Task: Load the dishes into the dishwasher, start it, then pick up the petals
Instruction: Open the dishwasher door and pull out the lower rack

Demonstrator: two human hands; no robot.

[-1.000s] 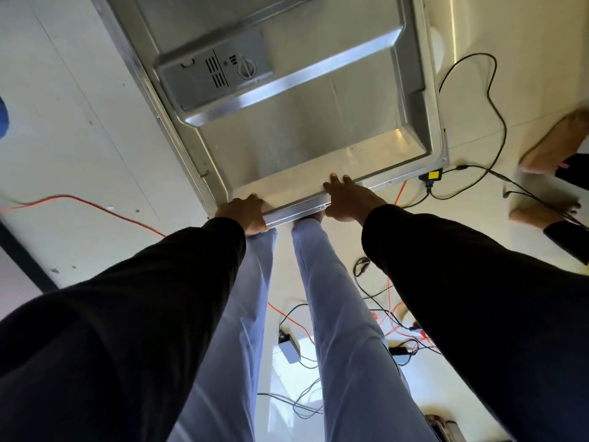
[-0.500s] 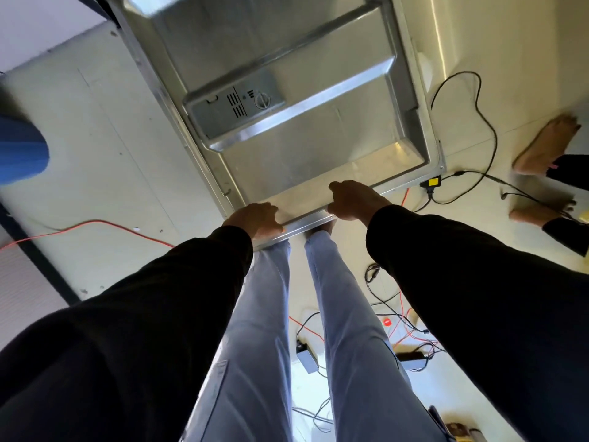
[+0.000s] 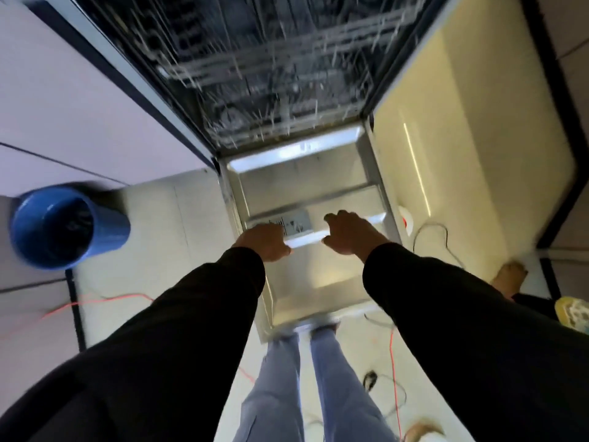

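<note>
Two bare hands reach out of black sleeves [image 3: 191, 330] over an open dishwasher [image 3: 318, 148], seen from the head camera looking steeply down. Its door [image 3: 306, 282] lies folded down toward the person, steel inner face up, its free edge nearest the person's legs. The left hand [image 3: 266, 242] sits over the door's raised ridge beside the detergent dispenser [image 3: 298, 223], knuckles up and fingers tucked under. Whether its grip is clenched on the ridge or empty cannot be told. The right hand [image 3: 350, 234] hangs beside it, near the ridge's right end, fingers loosely bent, its grip released with nothing between fingers and thumb. Beyond the door the lower rack [image 3: 271, 90] shows as a smear of wire tines, too blurred to tell what it carries. Pale blue trousers [image 3: 277, 393] run down the middle of the frame. On the light floor [image 3: 165, 218], a blue bucket [image 3: 57, 228] stands to the left of the door, against grey cabinet fronts [image 3: 79, 106]. An orange cable [image 3: 105, 298] trails below it. A black cable [image 3: 430, 231] loops to the door's right, along a cream panel [image 3: 462, 154]. Another person's bare foot [image 3: 508, 275] stands at the right.
</note>
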